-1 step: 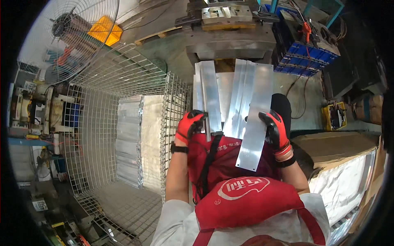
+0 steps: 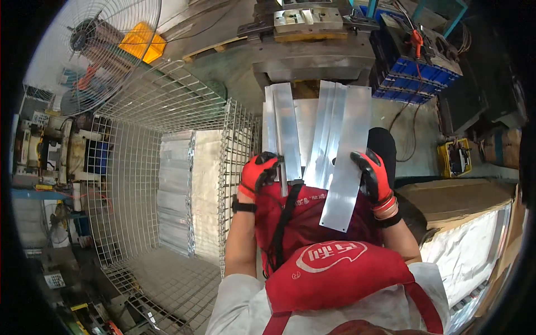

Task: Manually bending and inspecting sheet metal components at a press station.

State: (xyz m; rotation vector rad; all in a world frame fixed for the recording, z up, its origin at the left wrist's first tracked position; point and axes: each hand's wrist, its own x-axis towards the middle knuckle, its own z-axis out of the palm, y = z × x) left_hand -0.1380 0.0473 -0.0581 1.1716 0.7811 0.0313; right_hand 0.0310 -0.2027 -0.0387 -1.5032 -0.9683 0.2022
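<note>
Both my hands wear red gloves with black fingers and palms. My right hand grips the right edge of a long flat metal strip, thumb on its face. This strip has small corner holes and slants over my lap, its near end above my red apron. My left hand is closed around the near end of a narrow metal profile; its fingertips are partly hidden. Beside it lies a shiny metal panel. Ribbed metal profiles lie between the two hands, partly under the flat strip.
A wire mesh cage with stacked metal panels stands at my left. To the right is an open cardboard box. Ahead are a metal bench and blue crates. A large fan stands far left.
The flat strip in my right hand has shifted a touch to the left. Otherwise both hands hold nearly the same place.
</note>
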